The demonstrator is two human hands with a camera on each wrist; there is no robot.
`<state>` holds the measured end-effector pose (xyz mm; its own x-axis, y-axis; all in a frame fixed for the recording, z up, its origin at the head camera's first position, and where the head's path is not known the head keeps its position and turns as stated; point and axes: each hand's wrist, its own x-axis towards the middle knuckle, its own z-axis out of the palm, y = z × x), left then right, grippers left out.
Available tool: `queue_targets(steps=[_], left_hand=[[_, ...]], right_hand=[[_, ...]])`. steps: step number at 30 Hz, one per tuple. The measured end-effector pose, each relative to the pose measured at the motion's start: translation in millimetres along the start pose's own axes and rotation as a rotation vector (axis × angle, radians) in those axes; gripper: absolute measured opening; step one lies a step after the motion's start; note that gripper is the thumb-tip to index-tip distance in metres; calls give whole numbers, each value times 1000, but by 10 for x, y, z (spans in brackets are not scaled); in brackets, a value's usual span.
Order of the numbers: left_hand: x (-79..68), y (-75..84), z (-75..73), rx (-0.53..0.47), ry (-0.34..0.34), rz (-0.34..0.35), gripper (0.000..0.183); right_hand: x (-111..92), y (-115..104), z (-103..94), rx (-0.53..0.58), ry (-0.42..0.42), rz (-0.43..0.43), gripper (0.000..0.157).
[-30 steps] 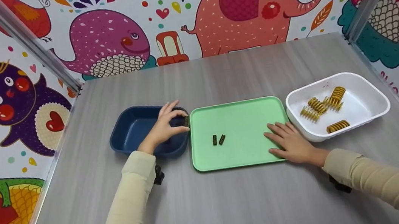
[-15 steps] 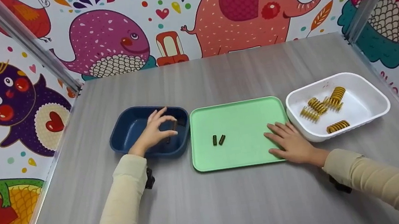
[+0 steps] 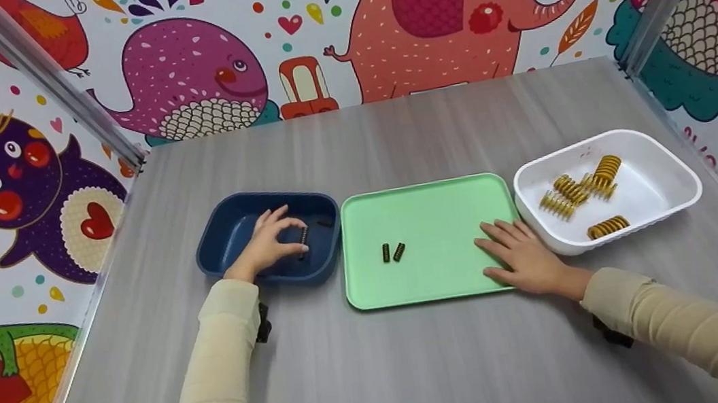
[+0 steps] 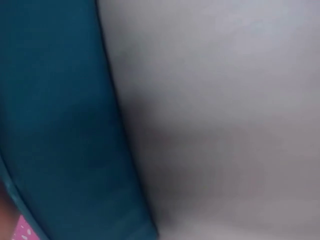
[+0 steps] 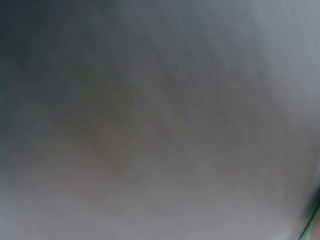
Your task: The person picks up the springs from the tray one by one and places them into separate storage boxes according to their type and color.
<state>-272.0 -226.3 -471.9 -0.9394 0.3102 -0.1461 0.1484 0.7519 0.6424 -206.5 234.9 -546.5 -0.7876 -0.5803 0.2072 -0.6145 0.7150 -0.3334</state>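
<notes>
In the head view, my left hand [image 3: 265,242] reaches into the dark blue bin [image 3: 221,249] and pinches a small dark coil spring [image 3: 303,235] between thumb and forefinger. Another dark piece [image 3: 324,222] lies on the bin floor, partly in shadow. My right hand [image 3: 525,256] rests, fingers spread, on the right part of the light green tray [image 3: 428,210]. Two short dark springs [image 3: 386,253] lie near the tray's middle left. The left wrist view shows the bin's outer wall [image 4: 65,120]; the spring is out of its sight.
To the right of the tray, a white bin [image 3: 663,191] holds several yellow springs [image 3: 609,227]. All containers stand on a grey wood-grain table [image 3: 421,372]. Patterned walls [image 3: 198,64] and metal posts [image 3: 61,87] enclose the back and sides.
My left hand has moved left from the blue bin's right rim to over its inside, with the spring still pinched. The right hand and the tray's springs stay put.
</notes>
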Motion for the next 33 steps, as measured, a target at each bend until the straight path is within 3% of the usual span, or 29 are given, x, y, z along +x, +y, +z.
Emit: queue_targets(steps=[6,20,26,33], left_hand=[[15,-54,33,26,-27,-24,34],[153,-26,163,122,-109,-8,35],[180,-34,198,120,-135,-61,36],[177,-27,205,102,-133,-55,35]], right_hand=[[-4,22,18,-9,3,-4,55],[-7,17,2,-15,3,-13,55],[1,15,4,-17,-8,-6,55],[-2,21,17,-13,8,-14,55]])
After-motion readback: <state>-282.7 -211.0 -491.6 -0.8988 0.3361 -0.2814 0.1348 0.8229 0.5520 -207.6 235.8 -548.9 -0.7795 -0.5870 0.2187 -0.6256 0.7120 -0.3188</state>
